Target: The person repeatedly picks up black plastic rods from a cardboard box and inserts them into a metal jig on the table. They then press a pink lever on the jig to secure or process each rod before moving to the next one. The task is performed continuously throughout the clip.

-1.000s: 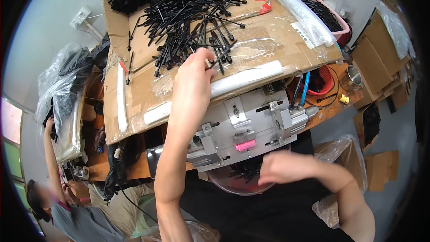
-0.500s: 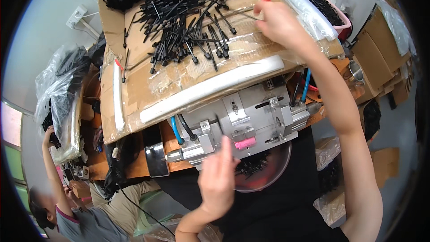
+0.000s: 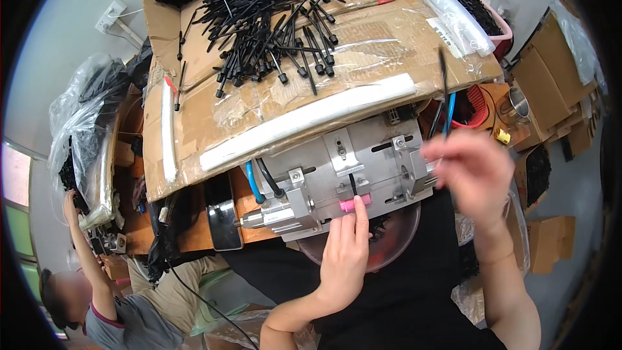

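My left hand (image 3: 345,249) has its fingertips at the pink block (image 3: 354,203) on the metal fixture (image 3: 382,136). They pinch the lower end of a thin black rod (image 3: 353,183), which stands across the block; the gripped end is hidden. To the right of the fixture, my right hand (image 3: 476,168) is smeared by motion. Another thin black rod (image 3: 442,68) sticks up from its fingers, past a blue air hose. Many black rods with thick heads (image 3: 265,52) lie heaped on the sloping cardboard tray (image 3: 389,39) above the fixture.
A clear bowl (image 3: 395,253) holding black pieces sits under the fixture. White foam (image 3: 311,120) lines the tray's near edge. A red basket (image 3: 476,107) and a metal cup (image 3: 514,104) stand at right. At far left a co-worker (image 3: 123,311) reaches up toward plastic-wrapped black parts.
My right hand has come down from the tray to the fixture's right side, bringing a black rod. My left hand has moved right, setting its rod at the pink block.
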### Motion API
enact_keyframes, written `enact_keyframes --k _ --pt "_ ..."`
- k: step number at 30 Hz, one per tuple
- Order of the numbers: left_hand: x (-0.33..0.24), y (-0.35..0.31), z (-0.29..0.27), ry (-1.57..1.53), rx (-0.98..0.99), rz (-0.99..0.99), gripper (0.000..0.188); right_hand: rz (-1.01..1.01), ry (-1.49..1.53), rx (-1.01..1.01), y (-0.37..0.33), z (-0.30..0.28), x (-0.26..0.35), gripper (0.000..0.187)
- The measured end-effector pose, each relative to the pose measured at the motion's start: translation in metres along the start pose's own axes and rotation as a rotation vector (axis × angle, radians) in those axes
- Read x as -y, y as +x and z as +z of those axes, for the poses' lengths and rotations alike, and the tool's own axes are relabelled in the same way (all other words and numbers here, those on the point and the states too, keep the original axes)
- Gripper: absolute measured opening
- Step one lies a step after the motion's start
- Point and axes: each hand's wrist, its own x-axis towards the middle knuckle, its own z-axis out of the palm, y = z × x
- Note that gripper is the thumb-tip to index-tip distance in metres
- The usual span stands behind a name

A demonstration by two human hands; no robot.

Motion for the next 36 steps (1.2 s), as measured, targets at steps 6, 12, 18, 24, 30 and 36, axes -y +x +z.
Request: enact_keyframes --k 6,12,18,24,30,36 --pt "0.040 0.101 -0.064 -0.001 -0.268 0.045 0.038 -0.164 -0.349 0.149 -0.092 0.056 -0.034 0.063" --pt "0.101 0.181 -0.086 0.131 -0.259 0.040 0.024 -0.177 -0.371 0.237 -0.093 0.079 -0.050 0.065" --pt "0.077 0.142 -0.098 -0.158 -0.243 0.050 0.019 -0.162 -0.482 0.332 -0.080 0.064 -0.039 0.059" --pt "0.030 0.041 -0.069 -0.173 -0.355 -0.046 0.037 -0.481 -0.734 -0.007 0.077 0.042 -0.035 0.025" --pt "-0.013 -0.011 -0.003 -0.187 -0.025 -0.045 0.076 -0.201 -0.933 0.181 0.238 0.047 -0.100 0.023" --pt "-0.010 -0.003 0.014 0.018 0.031 -0.046 0.074 -0.151 -0.823 0.251 0.224 0.019 -0.088 0.016"
